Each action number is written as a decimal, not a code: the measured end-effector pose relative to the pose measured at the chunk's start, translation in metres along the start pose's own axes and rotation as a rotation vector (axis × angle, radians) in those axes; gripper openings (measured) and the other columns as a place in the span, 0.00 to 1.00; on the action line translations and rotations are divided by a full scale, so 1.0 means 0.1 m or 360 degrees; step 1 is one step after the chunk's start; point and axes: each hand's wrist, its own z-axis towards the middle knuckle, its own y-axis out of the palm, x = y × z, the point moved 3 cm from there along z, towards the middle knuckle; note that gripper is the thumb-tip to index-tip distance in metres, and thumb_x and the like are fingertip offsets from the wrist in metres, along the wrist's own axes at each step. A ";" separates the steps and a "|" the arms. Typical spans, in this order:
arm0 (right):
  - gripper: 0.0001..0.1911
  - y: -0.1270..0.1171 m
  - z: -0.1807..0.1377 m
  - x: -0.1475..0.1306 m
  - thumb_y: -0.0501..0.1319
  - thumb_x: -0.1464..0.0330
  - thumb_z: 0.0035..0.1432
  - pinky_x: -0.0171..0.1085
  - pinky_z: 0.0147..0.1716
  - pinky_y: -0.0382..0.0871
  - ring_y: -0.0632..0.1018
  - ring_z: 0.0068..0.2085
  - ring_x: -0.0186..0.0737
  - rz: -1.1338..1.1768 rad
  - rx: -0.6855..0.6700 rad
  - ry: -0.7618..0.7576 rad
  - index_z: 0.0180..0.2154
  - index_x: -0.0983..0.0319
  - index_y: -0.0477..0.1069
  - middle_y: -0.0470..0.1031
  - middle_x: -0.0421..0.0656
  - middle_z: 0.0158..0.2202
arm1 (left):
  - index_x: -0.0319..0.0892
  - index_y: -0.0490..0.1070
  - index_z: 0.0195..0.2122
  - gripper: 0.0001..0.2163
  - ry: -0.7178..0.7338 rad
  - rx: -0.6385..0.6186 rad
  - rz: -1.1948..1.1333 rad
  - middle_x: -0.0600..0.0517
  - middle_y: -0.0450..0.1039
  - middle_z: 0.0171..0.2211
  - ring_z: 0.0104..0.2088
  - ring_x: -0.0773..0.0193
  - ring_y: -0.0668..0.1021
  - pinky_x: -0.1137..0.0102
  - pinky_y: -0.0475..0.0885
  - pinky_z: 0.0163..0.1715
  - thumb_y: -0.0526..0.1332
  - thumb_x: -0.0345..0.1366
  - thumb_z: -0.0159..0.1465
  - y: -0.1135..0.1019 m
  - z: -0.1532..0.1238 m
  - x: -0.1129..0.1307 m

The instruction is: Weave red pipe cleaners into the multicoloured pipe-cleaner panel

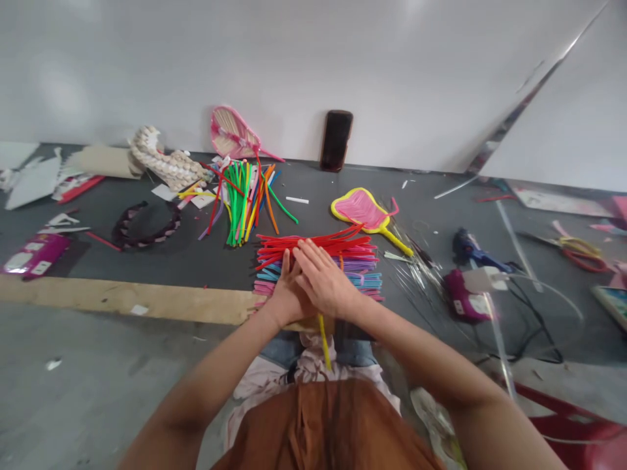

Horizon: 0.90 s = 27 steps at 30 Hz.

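My left hand (290,295) and my right hand (327,279) are pressed together above a pile of pipe cleaners, the right lying over the left with its fingers straight and together. A yellow pipe cleaner (324,343) comes out below the palms and hangs over the table edge; its upper part is hidden between the hands. Most of the left fingers are covered. Beneath, the pile is sorted in bands: red pipe cleaners (313,243) at the back, then purple ones (360,266), blue ones (369,281) and pink ones (264,287) nearer me.
Behind the pile lie a green bundle of pipe cleaners (238,199), a pink-and-yellow fan shape (361,207) and a pink leaf shape (235,130). A phone (336,140) leans on the wall. Rightward are thin wires (416,261), a glue gun (477,251) and scissors (580,253). A dark headband (130,225) lies left.
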 end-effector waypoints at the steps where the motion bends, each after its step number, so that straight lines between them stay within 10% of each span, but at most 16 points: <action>1: 0.29 0.07 0.08 0.12 0.47 0.65 0.68 0.53 0.66 0.53 0.53 0.70 0.50 -0.0056 -0.0038 0.0113 0.67 0.70 0.54 0.54 0.56 0.69 | 0.39 0.64 0.63 0.31 -0.0015 -0.0026 -0.0010 0.39 0.59 0.66 0.69 0.33 0.49 0.38 0.33 0.64 0.57 0.52 0.63 0.00 0.01 0.00; 8: 0.30 0.19 -0.03 0.81 0.45 0.59 0.70 0.56 0.66 0.47 0.57 0.69 0.52 -0.0362 -0.0063 0.0450 0.66 0.69 0.58 0.58 0.54 0.68 | 0.35 0.57 0.67 0.43 -0.0041 -0.0061 -0.0046 0.32 0.47 0.69 0.70 0.37 0.46 0.40 0.30 0.65 0.59 0.62 0.58 0.00 0.06 -0.05; 27: 0.30 0.24 -0.08 0.79 0.43 0.59 0.70 0.53 0.65 0.48 0.60 0.67 0.52 -0.0342 0.0037 0.0410 0.65 0.69 0.59 0.62 0.53 0.66 | 0.31 0.44 0.70 0.41 -0.0434 -0.0102 0.0533 0.34 0.41 0.71 0.71 0.44 0.48 0.39 0.36 0.64 0.45 0.60 0.67 -0.16 -0.10 -0.56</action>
